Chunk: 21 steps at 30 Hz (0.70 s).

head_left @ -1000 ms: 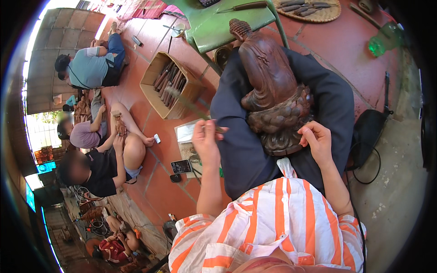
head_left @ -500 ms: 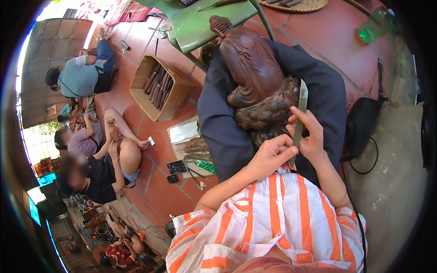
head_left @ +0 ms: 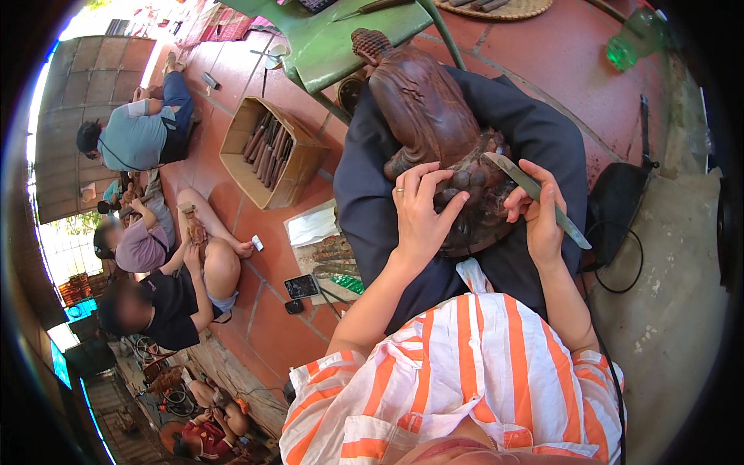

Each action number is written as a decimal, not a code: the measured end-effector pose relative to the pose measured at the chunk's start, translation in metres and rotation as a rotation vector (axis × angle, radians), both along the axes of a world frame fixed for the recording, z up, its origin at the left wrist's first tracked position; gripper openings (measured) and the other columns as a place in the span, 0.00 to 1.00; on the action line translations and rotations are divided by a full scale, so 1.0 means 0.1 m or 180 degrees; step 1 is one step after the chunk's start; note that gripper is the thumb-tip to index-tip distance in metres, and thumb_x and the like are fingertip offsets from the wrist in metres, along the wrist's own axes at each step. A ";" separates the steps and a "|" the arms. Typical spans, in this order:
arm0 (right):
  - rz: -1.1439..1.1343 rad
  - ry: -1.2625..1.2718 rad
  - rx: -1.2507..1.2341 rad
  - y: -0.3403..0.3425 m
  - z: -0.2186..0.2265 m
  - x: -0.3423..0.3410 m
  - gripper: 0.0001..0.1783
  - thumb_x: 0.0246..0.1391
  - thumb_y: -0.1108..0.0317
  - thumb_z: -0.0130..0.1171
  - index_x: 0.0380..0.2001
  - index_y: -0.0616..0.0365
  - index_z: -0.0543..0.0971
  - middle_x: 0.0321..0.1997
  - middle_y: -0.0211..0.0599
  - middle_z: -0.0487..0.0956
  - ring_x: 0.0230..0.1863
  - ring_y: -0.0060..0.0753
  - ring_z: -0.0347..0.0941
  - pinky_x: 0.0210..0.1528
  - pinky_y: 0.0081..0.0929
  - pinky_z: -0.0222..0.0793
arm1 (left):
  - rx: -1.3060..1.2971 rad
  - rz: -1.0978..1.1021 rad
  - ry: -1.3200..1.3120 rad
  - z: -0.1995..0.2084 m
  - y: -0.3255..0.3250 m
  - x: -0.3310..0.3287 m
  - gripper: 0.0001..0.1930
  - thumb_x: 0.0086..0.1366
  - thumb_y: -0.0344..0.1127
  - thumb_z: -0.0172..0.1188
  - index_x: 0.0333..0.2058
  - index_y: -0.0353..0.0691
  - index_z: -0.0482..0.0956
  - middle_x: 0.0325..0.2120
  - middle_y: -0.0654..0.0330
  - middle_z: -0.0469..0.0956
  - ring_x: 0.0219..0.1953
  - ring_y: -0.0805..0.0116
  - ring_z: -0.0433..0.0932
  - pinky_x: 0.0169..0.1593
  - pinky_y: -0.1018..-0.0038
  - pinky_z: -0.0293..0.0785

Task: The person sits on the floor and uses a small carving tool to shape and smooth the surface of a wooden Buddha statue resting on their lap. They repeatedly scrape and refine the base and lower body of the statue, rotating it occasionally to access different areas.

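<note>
A dark brown carved wooden statue (head_left: 430,101) of a seated, robed figure with knobbly hair lies tilted across my lap, its head toward the green chair. My left hand (head_left: 418,209) grips its petal-carved base, fingers curved over the edge and thumb apart on the near side. In my right hand (head_left: 541,213), beside the base, is a long flat metal blade (head_left: 533,184). One end of the blade points at the base and the other sticks out past my hand to the lower right. My right fingers partly cover its middle.
A green chair (head_left: 353,50) bearing a pointed tool stands ahead. Left of me are a cardboard box (head_left: 310,159) of wooden-handled tools and a phone (head_left: 301,287) on the tiled floor. A black bag (head_left: 620,201) and green bottle (head_left: 639,37) lie right. Several people sit at left.
My left hand has left the blade and moved up-left onto the statue's base. The blade has turned from nearly upright to slanting, still in my right hand. The statue's base has shifted slightly.
</note>
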State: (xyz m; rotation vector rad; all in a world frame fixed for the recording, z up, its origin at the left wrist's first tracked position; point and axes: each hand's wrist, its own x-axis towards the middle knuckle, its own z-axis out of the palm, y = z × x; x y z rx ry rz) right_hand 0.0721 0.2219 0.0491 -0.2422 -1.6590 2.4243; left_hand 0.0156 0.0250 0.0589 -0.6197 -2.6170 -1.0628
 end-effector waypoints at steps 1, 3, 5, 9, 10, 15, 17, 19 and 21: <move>0.0006 -0.0013 -0.0034 0.00 -0.01 0.00 0.31 0.74 0.48 0.32 0.54 0.66 0.73 0.30 0.36 0.81 0.26 0.19 0.72 0.32 0.17 0.69 | 0.0105 -0.0044 -0.0101 -0.04 0.00 -0.01 0.20 0.51 0.33 0.73 0.42 0.39 0.79 0.45 0.55 0.75 0.50 0.55 0.71 0.54 0.63 0.66; 0.0020 -0.0038 -0.0102 0.01 -0.02 0.00 0.32 0.74 0.48 0.30 0.53 0.67 0.74 0.29 0.37 0.82 0.26 0.19 0.72 0.32 0.17 0.69 | 0.0231 -0.0085 -0.0247 -0.08 -0.01 -0.01 0.21 0.50 0.34 0.74 0.43 0.39 0.79 0.46 0.55 0.75 0.49 0.55 0.71 0.54 0.63 0.67; 0.0035 -0.0087 -0.0164 0.02 -0.03 0.00 0.32 0.75 0.49 0.30 0.53 0.67 0.74 0.28 0.38 0.82 0.25 0.20 0.72 0.32 0.17 0.69 | 0.0274 -0.0078 -0.0342 -0.07 0.00 0.00 0.22 0.50 0.34 0.75 0.43 0.38 0.79 0.47 0.55 0.76 0.49 0.55 0.71 0.53 0.65 0.68; 0.0111 -0.0128 -0.0315 0.05 -0.07 0.01 0.32 0.75 0.49 0.31 0.50 0.68 0.76 0.26 0.38 0.81 0.24 0.20 0.73 0.32 0.17 0.67 | 0.0285 -0.0096 -0.0309 -0.09 0.00 0.00 0.23 0.49 0.34 0.76 0.43 0.38 0.79 0.47 0.55 0.76 0.49 0.56 0.71 0.53 0.65 0.69; 0.0115 -0.0147 -0.0341 0.05 -0.07 0.01 0.32 0.75 0.49 0.31 0.49 0.68 0.76 0.25 0.38 0.81 0.24 0.21 0.73 0.32 0.18 0.67 | 0.0294 -0.0098 -0.0322 -0.09 0.00 0.00 0.23 0.49 0.34 0.76 0.43 0.38 0.79 0.47 0.55 0.76 0.49 0.56 0.71 0.53 0.65 0.69; 0.0077 -0.0319 -0.0312 0.06 -0.06 0.02 0.31 0.74 0.50 0.34 0.45 0.67 0.79 0.23 0.35 0.79 0.24 0.21 0.73 0.31 0.17 0.66 | 0.0333 -0.0142 -0.0379 -0.10 -0.02 0.00 0.24 0.48 0.33 0.76 0.45 0.39 0.79 0.47 0.56 0.75 0.50 0.57 0.71 0.54 0.65 0.68; 0.0103 -0.0331 -0.0281 0.05 -0.06 0.02 0.27 0.74 0.52 0.38 0.45 0.66 0.79 0.22 0.35 0.79 0.24 0.20 0.73 0.30 0.16 0.66 | 0.0323 -0.0169 -0.0386 -0.11 -0.03 0.00 0.25 0.48 0.33 0.76 0.46 0.39 0.79 0.48 0.56 0.75 0.51 0.57 0.71 0.55 0.65 0.68; 0.0131 -0.0371 -0.0246 0.05 -0.05 0.02 0.24 0.73 0.55 0.42 0.46 0.66 0.79 0.22 0.34 0.79 0.24 0.19 0.73 0.29 0.16 0.65 | 0.0321 -0.0223 -0.0402 -0.09 -0.05 0.00 0.26 0.48 0.32 0.75 0.47 0.39 0.79 0.48 0.56 0.75 0.51 0.56 0.70 0.56 0.65 0.67; 0.0160 -0.0437 -0.0207 0.06 -0.04 0.02 0.20 0.72 0.58 0.46 0.46 0.65 0.79 0.23 0.33 0.79 0.24 0.17 0.72 0.29 0.14 0.65 | 0.0317 -0.0272 -0.0403 -0.07 -0.06 -0.01 0.26 0.48 0.32 0.75 0.48 0.39 0.79 0.49 0.56 0.75 0.52 0.56 0.70 0.57 0.65 0.67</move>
